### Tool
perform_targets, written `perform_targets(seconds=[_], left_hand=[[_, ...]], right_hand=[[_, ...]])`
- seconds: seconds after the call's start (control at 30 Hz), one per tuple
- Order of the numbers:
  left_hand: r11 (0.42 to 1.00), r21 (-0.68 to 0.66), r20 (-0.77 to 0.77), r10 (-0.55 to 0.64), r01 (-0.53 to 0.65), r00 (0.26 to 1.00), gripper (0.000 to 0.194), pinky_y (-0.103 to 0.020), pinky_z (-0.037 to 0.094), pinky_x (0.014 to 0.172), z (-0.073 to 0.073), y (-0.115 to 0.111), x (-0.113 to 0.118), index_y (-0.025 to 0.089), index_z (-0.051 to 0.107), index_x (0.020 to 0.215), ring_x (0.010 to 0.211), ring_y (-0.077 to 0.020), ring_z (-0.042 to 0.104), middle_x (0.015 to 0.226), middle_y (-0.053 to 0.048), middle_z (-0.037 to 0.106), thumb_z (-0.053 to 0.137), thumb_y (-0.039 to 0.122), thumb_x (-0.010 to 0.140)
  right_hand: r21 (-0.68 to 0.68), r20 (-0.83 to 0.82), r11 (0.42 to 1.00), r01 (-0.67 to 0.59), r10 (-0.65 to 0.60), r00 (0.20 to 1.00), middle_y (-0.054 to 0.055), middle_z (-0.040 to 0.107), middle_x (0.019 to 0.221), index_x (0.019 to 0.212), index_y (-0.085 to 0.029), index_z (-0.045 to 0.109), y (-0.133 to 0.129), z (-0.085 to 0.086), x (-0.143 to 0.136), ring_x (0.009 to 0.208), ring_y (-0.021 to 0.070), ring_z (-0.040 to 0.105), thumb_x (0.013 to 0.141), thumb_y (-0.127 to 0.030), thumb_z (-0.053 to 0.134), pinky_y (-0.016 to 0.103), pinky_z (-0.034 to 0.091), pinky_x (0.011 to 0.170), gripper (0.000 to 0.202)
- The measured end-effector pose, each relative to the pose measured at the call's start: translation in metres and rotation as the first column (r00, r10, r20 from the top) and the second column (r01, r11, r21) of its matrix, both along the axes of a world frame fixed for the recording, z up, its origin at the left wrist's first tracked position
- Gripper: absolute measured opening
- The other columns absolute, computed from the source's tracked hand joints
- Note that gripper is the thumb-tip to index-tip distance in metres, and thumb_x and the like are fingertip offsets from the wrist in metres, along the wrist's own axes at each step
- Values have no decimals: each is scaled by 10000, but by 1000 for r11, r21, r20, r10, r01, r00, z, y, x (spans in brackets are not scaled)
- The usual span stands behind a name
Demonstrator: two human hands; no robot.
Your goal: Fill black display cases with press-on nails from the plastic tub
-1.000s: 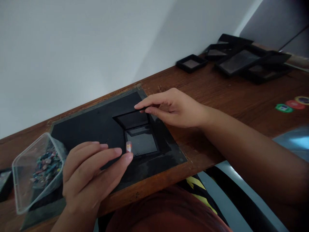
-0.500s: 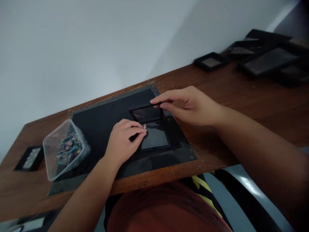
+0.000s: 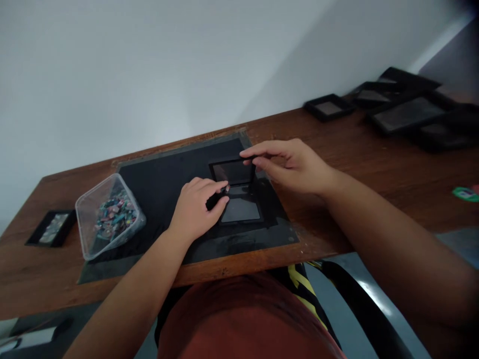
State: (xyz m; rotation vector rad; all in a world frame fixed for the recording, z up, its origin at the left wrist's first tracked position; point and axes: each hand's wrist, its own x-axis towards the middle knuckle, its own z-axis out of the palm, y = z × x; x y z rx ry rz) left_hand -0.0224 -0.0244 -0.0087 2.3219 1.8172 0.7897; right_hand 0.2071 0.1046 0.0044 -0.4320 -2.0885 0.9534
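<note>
A black hinged case (image 3: 244, 220) lies on the dark mat, its grey inner panel facing up. Its framed lid (image 3: 235, 172) stands raised at the back. My right hand (image 3: 288, 164) pinches the lid's upper right corner between thumb and fingers. At the case's left side rests my left hand (image 3: 198, 207), thumb and forefinger slightly apart. A tiny pale piece (image 3: 227, 188) shows by the left forefinger's tip; its kind is too small to tell. Left of this hand, a clear plastic tub (image 3: 83, 219) leans with many small coloured pieces (image 3: 115, 215) inside.
The dark mat (image 3: 160, 169) covers part of the wooden table (image 3: 355, 169). A small black frame (image 3: 51, 229) with pale contents lies far left. Several black frames (image 3: 407, 114) are piled at the back right, against the wall. A green item (image 3: 465, 194) shows at the right edge.
My left thumb and forefinger have parted from their pinch around the small pale piece. My right hand still holds the lid up. The whole view has shifted slightly.
</note>
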Motion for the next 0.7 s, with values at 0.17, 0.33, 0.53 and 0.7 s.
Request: perform_targets(seconds=[0.17, 0.33, 0.53, 0.7], left_hand=[[999, -29, -76, 24, -26, 997, 253, -422, 464, 878, 0, -1, -1, 287, 765, 1189, 963, -235, 640, 1037, -38, 759, 652, 370, 979], [997, -55, -136, 38, -46, 990, 255, -417, 431, 843, 3, -2, 1, 314, 761, 1194, 907, -231, 640, 944, -15, 749, 625, 397, 995], [1000, -20, -202, 11, -15, 979, 271, -441, 409, 853, 5, -4, 3, 275, 768, 1178, 919, -265, 635, 966, -41, 754, 585, 375, 1005], [1000, -9, -259, 12, -15, 966, 254, -405, 411, 791, 5, -5, 1, 278, 770, 1114, 857, -247, 643, 871, -23, 733, 576, 402, 1007]], right_hand=[[45, 67, 999, 30, -33, 997, 60, 787, 1095, 1236, -193, 758, 1, 2, 1, 880, 169, 734, 1015, -308, 600, 297, 595, 787, 295], [49, 75, 998, 25, -29, 997, 53, 783, 1134, 1242, -196, 751, 1, 4, 1, 906, 158, 733, 1020, -296, 586, 294, 588, 825, 294], [98, 68, 995, -19, 12, 998, 53, 766, 1197, 1242, -183, 738, 0, 9, 2, 1059, 164, 722, 1035, -246, 558, 291, 567, 916, 281], [107, 95, 994, -31, 21, 995, 43, 779, 1125, 1264, -180, 731, 0, 10, 4, 894, 133, 713, 1043, -243, 552, 268, 557, 814, 291]])
